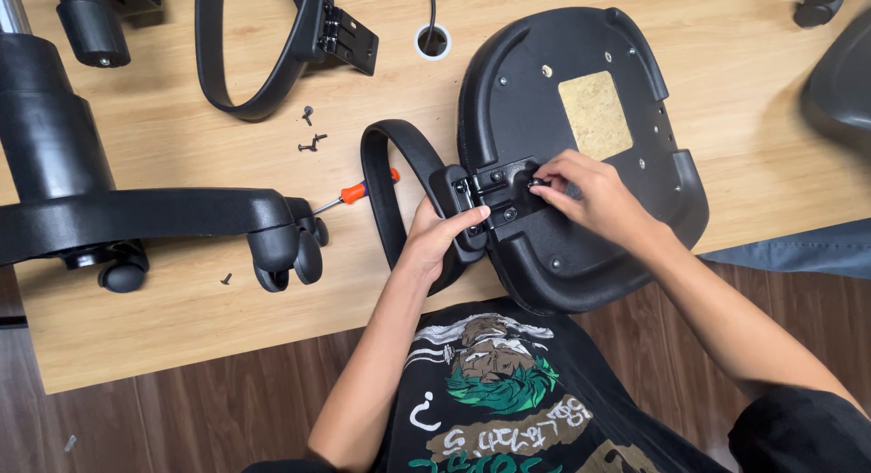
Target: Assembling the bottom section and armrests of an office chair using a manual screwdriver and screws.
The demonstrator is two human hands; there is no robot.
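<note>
Your left hand (438,235) clamps the armrest (399,187) where its bracket (494,196) meets the seat pan (581,83); the thumb lies along the near edge of the bracket, fingers wrapped round the armrest's near end. Grip is closed and firm on the armrest.

Your right hand (585,196) sits on the bracket from the right. Its fingertips (542,185) are pinched narrow around a small dark screw (535,182) at the bracket's right side. The screw is mostly hidden by the fingers; you cannot tell how deep it sits.

The seat pan lies upside down on the wooden table (163,328), its near edge hanging over the table's near side toward your torso. A tan square patch (594,115) shows on its underside, far of your right hand.

The armrest loops out to the left of the pan, lying flat on the table. A screwdriver (356,193) with an orange collar lies just left of it, part of it hidden behind the loop.

Left: chair base (136,214) on its side, casters (295,255) near the screwdriver tip. Far left: second armrest (263,47). Loose screws (311,143) lie between the two armrests; one more (226,278) sits near the base.
</note>
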